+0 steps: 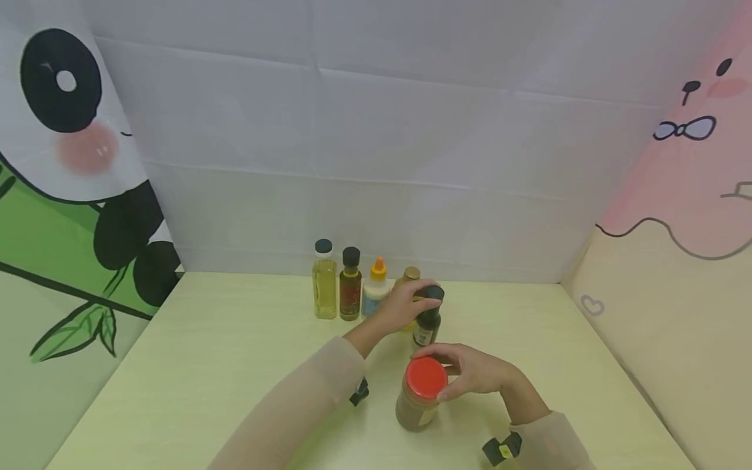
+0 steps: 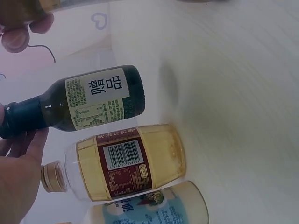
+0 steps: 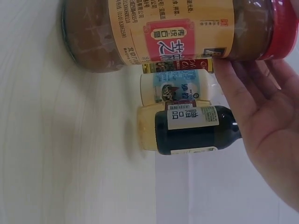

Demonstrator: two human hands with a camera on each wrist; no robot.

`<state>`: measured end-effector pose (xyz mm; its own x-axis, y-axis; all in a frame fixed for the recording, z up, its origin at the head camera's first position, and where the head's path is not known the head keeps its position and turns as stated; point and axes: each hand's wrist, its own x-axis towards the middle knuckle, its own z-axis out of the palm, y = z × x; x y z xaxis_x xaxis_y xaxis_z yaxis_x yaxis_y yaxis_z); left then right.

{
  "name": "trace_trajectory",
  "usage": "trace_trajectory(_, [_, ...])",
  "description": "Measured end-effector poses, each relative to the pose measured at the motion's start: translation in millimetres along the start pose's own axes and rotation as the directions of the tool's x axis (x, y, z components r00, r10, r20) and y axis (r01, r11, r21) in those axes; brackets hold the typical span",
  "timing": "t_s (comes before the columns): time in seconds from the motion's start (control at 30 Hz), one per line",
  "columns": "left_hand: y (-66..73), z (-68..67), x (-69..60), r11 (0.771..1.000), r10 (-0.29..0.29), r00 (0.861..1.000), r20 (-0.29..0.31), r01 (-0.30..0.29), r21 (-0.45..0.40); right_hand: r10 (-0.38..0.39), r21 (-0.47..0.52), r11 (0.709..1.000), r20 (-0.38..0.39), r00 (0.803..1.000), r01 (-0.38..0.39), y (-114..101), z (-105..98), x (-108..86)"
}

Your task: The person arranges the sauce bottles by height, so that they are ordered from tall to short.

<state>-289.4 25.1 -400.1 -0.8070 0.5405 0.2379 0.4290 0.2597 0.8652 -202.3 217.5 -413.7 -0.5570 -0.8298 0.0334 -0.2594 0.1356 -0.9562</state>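
My left hand (image 1: 401, 308) grips a dark bottle (image 1: 427, 324) by its capped neck. In the left wrist view, the bottle's white-and-green label (image 2: 96, 98) faces the camera, and its base appears raised off the table, apart from a shadow. Nearer to me, my right hand (image 1: 480, 371) holds a brown jar (image 1: 414, 411) around its red lid (image 1: 427, 377), thumb and fingers on opposite sides. An orange label (image 3: 173, 32) wraps the jar in the right wrist view. Whether the jar's base touches the table I cannot tell.
Behind the left hand stand a golden oil bottle (image 2: 126, 161) and a squeeze bottle (image 1: 378, 287) with an orange tip. Left of them are a red-labelled bottle (image 1: 350, 287) and a clear oil bottle (image 1: 324, 284). A white curtain (image 1: 376, 150) hangs behind the table (image 1: 205, 378).
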Motion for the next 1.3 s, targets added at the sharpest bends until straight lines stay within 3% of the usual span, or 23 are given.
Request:
trace_trajectory(0.47, [-6.4, 18.0, 15.9, 0.999, 0.033, 0.999, -0.002, -0.033, 0.021, 0.013, 0.013, 1.000, -0.004, 1.000, -0.013, -1.8, 0.2, 0.6])
trace_trajectory(0.77, [-7.6, 23.3, 23.1, 0.998, -0.033, 0.999, -0.027, 0.035, 0.049, 0.035, 0.021, 0.999, -0.007, 0.999, -0.035, -0.7, 1.3, 0.7])
trace_trajectory(1.3, [-11.6, 29.8, 33.6, 0.986, -0.081, 0.994, -0.076, 0.091, 0.142, 0.020, 0.039, 0.999, -0.003, 1.000, -0.020, 1.5, 0.4, 0.3])
